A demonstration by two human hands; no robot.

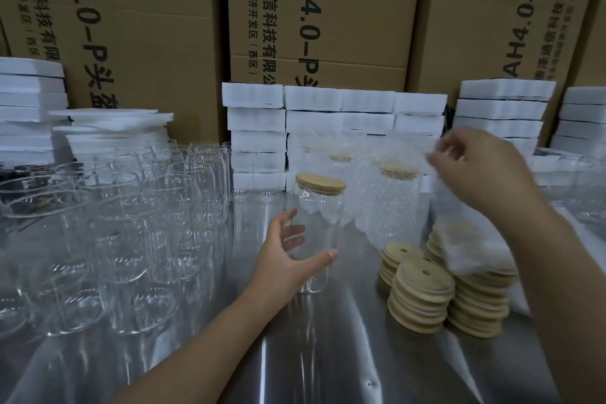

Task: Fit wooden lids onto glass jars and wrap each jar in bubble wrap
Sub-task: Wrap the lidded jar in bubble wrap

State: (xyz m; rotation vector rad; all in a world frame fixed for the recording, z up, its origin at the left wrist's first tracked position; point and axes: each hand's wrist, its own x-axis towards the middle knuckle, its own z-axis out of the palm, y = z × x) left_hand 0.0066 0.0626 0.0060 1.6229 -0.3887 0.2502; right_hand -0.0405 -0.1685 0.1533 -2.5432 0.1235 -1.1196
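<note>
Head view has the left hand (288, 249) curled round a tall clear glass jar (319, 229), held upright over the shiny steel desk (328, 354), thumb across its front and fingers behind the glass. A round pale wooden lid (320, 182) already sits on this jar, so the capping step looks done for it. Right of the jar and higher, the right hand (475, 170) pinches the top edge of a translucent sheet of bubble wrap (459, 239), which hangs down, blurred; wrapping this jar has not begun. Just behind the jar, to its right, stand at least two bubble-wrapped lidded jars (390, 207), finished by the look of them. Left of the jar crowd many open glass jars (131, 223) without lids, so most of the job seems to remain. Stacks of holed wooden discs (421, 295) wait right of the jar, nearer the person. Farther behind it rise white foam blocks (337, 115) and brown cardboard boxes (147, 26).
</note>
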